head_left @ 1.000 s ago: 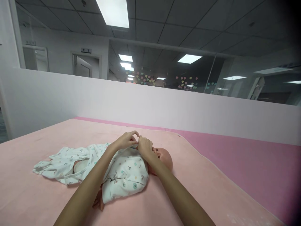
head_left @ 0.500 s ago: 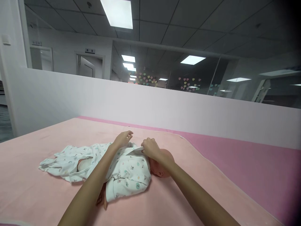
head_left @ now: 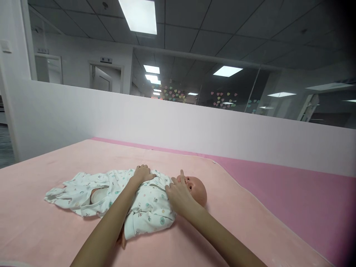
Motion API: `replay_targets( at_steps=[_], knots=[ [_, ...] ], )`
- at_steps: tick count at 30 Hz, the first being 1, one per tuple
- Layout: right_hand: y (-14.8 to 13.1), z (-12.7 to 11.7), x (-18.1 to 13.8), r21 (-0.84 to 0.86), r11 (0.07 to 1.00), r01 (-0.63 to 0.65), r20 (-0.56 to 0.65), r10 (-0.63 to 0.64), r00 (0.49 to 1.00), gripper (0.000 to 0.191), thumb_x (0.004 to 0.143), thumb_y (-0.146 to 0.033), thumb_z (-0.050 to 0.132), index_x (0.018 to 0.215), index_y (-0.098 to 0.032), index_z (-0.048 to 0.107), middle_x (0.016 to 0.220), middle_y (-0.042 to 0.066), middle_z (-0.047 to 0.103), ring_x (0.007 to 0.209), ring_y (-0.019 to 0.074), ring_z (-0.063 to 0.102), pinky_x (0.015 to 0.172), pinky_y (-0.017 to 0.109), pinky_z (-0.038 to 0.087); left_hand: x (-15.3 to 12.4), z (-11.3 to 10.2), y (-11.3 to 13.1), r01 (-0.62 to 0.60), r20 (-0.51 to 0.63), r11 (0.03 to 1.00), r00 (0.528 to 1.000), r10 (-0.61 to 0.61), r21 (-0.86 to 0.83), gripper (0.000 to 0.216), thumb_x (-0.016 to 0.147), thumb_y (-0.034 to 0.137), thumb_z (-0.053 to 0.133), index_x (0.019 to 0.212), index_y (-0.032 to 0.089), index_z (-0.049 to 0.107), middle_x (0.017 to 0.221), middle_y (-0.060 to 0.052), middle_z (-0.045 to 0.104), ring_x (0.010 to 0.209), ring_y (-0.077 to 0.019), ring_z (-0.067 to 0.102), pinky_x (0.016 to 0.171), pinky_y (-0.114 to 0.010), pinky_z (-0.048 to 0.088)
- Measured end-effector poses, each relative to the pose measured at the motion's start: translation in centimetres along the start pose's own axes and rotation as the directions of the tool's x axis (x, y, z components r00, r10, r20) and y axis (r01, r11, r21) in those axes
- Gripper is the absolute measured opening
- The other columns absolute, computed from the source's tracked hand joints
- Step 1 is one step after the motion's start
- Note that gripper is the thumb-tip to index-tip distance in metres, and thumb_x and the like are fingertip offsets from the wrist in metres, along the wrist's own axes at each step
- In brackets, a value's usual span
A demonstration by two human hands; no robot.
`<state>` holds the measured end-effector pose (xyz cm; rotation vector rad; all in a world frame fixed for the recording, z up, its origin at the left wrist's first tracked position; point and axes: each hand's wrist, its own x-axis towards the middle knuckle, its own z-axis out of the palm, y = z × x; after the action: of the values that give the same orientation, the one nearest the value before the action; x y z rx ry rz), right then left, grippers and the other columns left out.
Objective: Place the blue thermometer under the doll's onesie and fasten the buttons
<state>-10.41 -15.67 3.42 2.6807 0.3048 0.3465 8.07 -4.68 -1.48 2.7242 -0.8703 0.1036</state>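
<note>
A baby doll [head_left: 196, 189] lies on its back on a light pink blanket [head_left: 236, 222], head to the right. It wears a white romper [head_left: 150, 209] printed with small coloured shapes, and the romper's legs trail off to the left. My left hand [head_left: 142, 173] rests on the doll's chest with fingers curled down onto the cloth. My right hand [head_left: 178, 193] lies flat on the romper by the doll's neck, fingers stretched out, one fingertip near the doll's face. Neither hand holds anything.
A darker pink mat [head_left: 292, 193] shows beyond the blanket at the right. A low white partition wall [head_left: 194, 129] runs along the far side, with glass and an office room behind it.
Both hands were pinching the romper at the doll's collar, raised above it. They let go, came down and now press flat on the doll's chest and neck.
</note>
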Motion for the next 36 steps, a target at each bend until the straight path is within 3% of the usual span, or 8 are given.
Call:
replay_targets(
  at_steps=[3, 6, 9, 12, 14, 22, 31, 36],
  knots=[
    [2.3, 0.2, -0.3, 0.297, 0.951, -0.089, -0.169, 0.144, 0.975, 0.022, 0.072, -0.014, 0.046, 0.088, -0.017, 0.061, 0.100, 0.008, 0.061, 0.105, 0.0216, 0.046, 0.102, 0.053, 0.004, -1.1, -0.2, 0.2, 0.005, 0.041, 1.000, 0.999, -0.005, 0.003, 0.054, 0.075, 0.056, 0.033, 0.096, 0.013, 0.059, 0.098, -0.017, 0.063, 0.094, -0.0297, 0.057, 0.083, -0.040, 0.036],
    [6.6, 1.6, -0.1, 0.717, 0.665, -0.209, -0.227, 0.506, 0.832, 0.026, 0.079, -0.025, 0.040, 0.095, -0.017, 0.060, 0.106, 0.005, 0.060, 0.104, 0.0175, 0.049, 0.102, 0.043, 0.019, -2.6, -0.3, 0.4, 0.005, 0.044, 1.000, 0.999, -0.005, 0.011, 0.057, 0.077, 0.058, 0.026, 0.097, 0.014, 0.057, 0.091, -0.017, 0.065, 0.088, -0.0289, 0.059, 0.080, -0.040, 0.037],
    [10.5, 4.3, 0.0, 0.956, 0.223, -0.191, -0.008, 0.671, 0.742, 0.033, 0.076, -0.040, 0.047, 0.084, -0.012, 0.062, 0.093, 0.011, 0.063, 0.092, 0.0202, 0.056, 0.087, 0.034, 0.039, -3.6, -0.4, 0.6, 0.001, 0.004, 1.000, 1.000, -0.001, 0.030, 0.057, 0.079, 0.058, 0.023, 0.094, 0.014, 0.056, 0.093, -0.017, 0.065, 0.090, -0.0285, 0.059, 0.083, -0.040, 0.034],
    [12.0, 6.8, -0.7, 0.968, -0.162, -0.190, 0.249, 0.583, 0.773, 0.041, 0.072, -0.047, 0.053, 0.085, -0.009, 0.062, 0.090, 0.013, 0.064, 0.089, 0.0214, 0.059, 0.082, 0.032, 0.042, -3.8, -0.3, 0.7, 0.009, -0.013, 1.000, 1.000, -0.009, 0.027, 0.055, 0.079, 0.058, 0.023, 0.092, 0.015, 0.056, 0.092, -0.016, 0.065, 0.092, -0.0285, 0.059, 0.083, -0.039, 0.033],
    [11.8, 7.7, -1.4, 0.930, -0.298, -0.217, 0.339, 0.464, 0.818, 0.045, 0.072, -0.051, 0.052, 0.087, -0.010, 0.062, 0.091, 0.012, 0.064, 0.087, 0.0208, 0.059, 0.080, 0.031, 0.044, -3.7, -0.2, 0.7, 0.013, -0.014, 1.000, 1.000, -0.012, 0.017, 0.053, 0.079, 0.057, 0.025, 0.091, 0.016, 0.056, 0.091, -0.015, 0.066, 0.092, -0.0285, 0.059, 0.083, -0.039, 0.033],
    [10.8, 7.4, -2.4, 0.939, -0.253, -0.235, 0.324, 0.415, 0.850, 0.035, 0.073, -0.046, 0.050, 0.076, -0.012, 0.059, 0.073, 0.004, 0.064, 0.072, 0.0171, 0.058, 0.069, 0.028, 0.043, -3.9, -0.2, 0.4, 0.003, -0.042, 1.000, 0.999, -0.004, -0.014, 0.050, 0.079, 0.056, 0.026, 0.090, 0.015, 0.055, 0.086, -0.014, 0.066, 0.088, -0.0291, 0.059, 0.081, -0.039, 0.033],
    [11.3, 8.9, -2.2, 0.971, -0.166, -0.171, 0.235, 0.540, 0.809, 0.051, 0.074, -0.038, 0.052, 0.119, -0.015, 0.050, 0.131, 0.007, 0.043, 0.120, 0.0191, 0.039, 0.100, 0.031, 0.030, -3.7, 0.0, 0.1, -0.019, -0.061, 0.999, 0.998, 0.017, -0.027, 0.050, 0.080, 0.053, 0.025, 0.092, 0.015, 0.055, 0.085, -0.013, 0.066, 0.087, -0.0281, 0.059, 0.082, -0.039, 0.033],
    [12.2, 10.3, -1.5, 0.993, -0.086, -0.083, 0.118, 0.622, 0.774, 0.049, 0.068, -0.038, 0.058, 0.113, -0.018, 0.055, 0.128, 0.007, 0.047, 0.121, 0.0212, 0.038, 0.104, 0.035, 0.025, -3.9, -0.4, 0.5, 0.002, -0.058, 1.000, 0.998, -0.002, 0.006, 0.048, 0.081, 0.051, 0.026, 0.095, 0.014, 0.055, 0.090, -0.013, 0.066, 0.091, -0.0273, 0.059, 0.082, -0.038, 0.034]
  ],
)
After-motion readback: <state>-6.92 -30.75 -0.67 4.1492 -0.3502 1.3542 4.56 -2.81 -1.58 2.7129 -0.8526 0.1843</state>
